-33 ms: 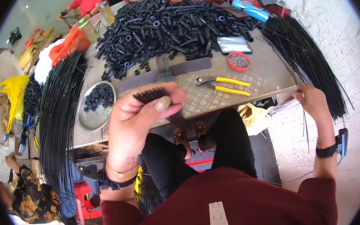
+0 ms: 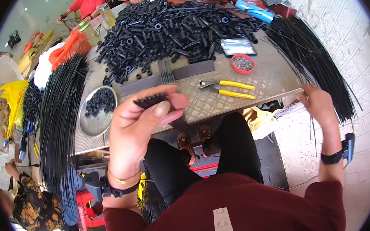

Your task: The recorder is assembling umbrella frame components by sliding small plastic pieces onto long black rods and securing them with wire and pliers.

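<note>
My left hand (image 2: 129, 131) is closed in front of the table's near edge, holding a flat row of thin black rods (image 2: 147, 101) side by side. Their ends poke out above the thumb, and a dark length hangs below the fingers. At the table's right corner, my right hand (image 2: 318, 104) has its fingers bent together; what they grip, if anything, is hidden. Beside it, a long bundle of black rods (image 2: 316, 60) droops over the table's edge. Yellow-handled pliers (image 2: 231, 89) lie between my hands. Left of my left hand, a round metal dish (image 2: 90, 127) holds small black nut-like pieces.
A heap of black tubular parts (image 2: 164, 33) covers the back. Before it lies a grey bar (image 2: 194, 69) with a stack of thin strips across it. A red-rimmed bowl (image 2: 243, 63) holds small metal bits. More rods (image 2: 57, 109) hang at left. Other people sit nearby.
The whole view has shifted very slightly left. Both hands keep their pose, and the rods stay in my left hand.
</note>
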{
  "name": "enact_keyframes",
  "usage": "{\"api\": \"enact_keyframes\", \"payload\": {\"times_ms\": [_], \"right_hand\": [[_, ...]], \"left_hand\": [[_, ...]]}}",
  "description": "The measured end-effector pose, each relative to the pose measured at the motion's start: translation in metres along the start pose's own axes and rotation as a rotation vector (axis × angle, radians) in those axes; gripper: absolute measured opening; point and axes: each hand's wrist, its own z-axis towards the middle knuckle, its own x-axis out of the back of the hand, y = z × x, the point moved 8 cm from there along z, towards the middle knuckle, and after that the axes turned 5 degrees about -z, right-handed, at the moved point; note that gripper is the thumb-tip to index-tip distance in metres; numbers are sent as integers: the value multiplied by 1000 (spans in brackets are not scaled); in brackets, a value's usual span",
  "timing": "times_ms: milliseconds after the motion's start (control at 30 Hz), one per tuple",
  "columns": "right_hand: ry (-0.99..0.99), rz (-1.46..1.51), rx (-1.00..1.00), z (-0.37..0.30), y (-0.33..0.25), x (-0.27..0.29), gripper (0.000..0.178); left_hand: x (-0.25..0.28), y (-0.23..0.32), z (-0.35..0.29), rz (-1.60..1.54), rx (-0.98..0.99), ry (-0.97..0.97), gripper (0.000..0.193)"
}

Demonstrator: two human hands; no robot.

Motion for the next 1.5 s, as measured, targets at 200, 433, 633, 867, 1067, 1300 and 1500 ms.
{"api": "enact_keyframes", "payload": {"times_ms": [200,433,633,867,1067,1300,1500], "right_hand": [[287,480,247,38,-146,25,20],[144,211,152,201,-115,-49,17],[-130,27,301,238,-116,-114,18],[47,64,418,235,-114,-112,11],[179,87,460,223,-107,-88,3],[235,285,342,221,-83,-80,10],[267,659,338,170,-137,11,13]], "left_hand": [[7,4,-11,-63,57,37,26],[-2,6,-14,-15,112,-20,23],[5,6,-10,-26,130,-15,22],[2,9,-7,-39,85,-18,26],[-1,7,-7,-61,75,38,31],[-6,6,-5,-135,28,13,29],[2,5,-1,-146,16,98,27]]}}
